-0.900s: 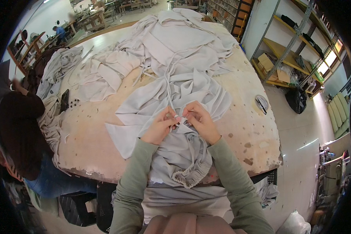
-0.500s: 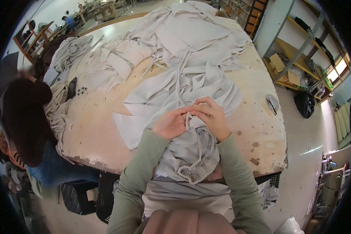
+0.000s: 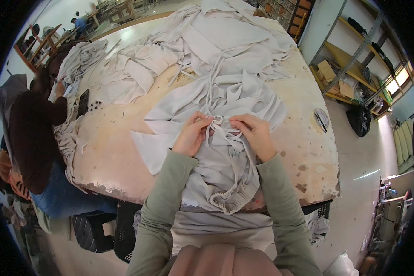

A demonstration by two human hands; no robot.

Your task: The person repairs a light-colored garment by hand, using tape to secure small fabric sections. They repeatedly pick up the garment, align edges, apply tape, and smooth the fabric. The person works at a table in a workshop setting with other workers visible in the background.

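My left hand (image 3: 193, 134) is closed, thumb and forefinger pinching a pale grey fabric tie (image 3: 216, 121) that forms a small loop. Opposite it, my right hand (image 3: 253, 135) pinches the same tie between thumb and forefinger, a little right of the loop. Both hands are over a grey garment (image 3: 211, 170), whose gathered elastic opening (image 3: 230, 198) lies at the table's front edge. Long straps run up from between my hands across a spread of grey cloth (image 3: 244, 94). The fingertips are partly hidden in the cloth.
The worn table (image 3: 310, 156) holds more fabric piles (image 3: 138, 73), a dark phone (image 3: 83, 102) and a round item with a dark tool on it (image 3: 321, 120). A co-worker in dark brown (image 3: 34, 138) is at the left, a hand on cloth. Metal shelving (image 3: 342, 62) stands right.
My hands bunched together over the tie, then drew apart slightly, with a loop now showing between them. The view shifted. The co-worker's hand moved toward the left fabric pile.
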